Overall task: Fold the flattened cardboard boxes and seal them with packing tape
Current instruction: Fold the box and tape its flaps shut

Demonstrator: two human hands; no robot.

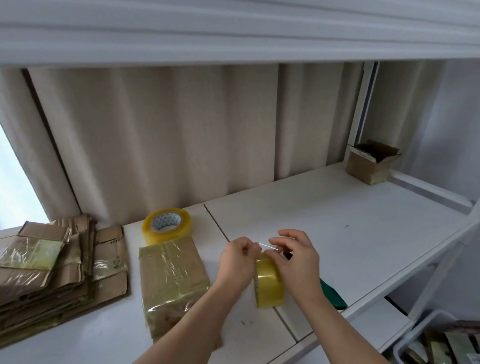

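A yellow packing tape roll (270,283) stands on edge on the white table, held between both hands. My left hand (237,263) grips the roll's left side near its top. My right hand (295,261) pinches a short clear strip of tape pulled up from the roll's top. A taped, flattened cardboard box (172,281) lies just left of my left forearm. A stack of flattened cardboard boxes (30,272) fills the table's left end. A second, larger tape roll (167,226) lies flat behind the taped box.
A green-handled tool (333,294) lies on the table behind my right wrist. A small opened cardboard box (371,163) stands at the far right corner. A white bin (412,336) with cardboard scraps sits on the floor at lower right. A shelf overhangs the table.
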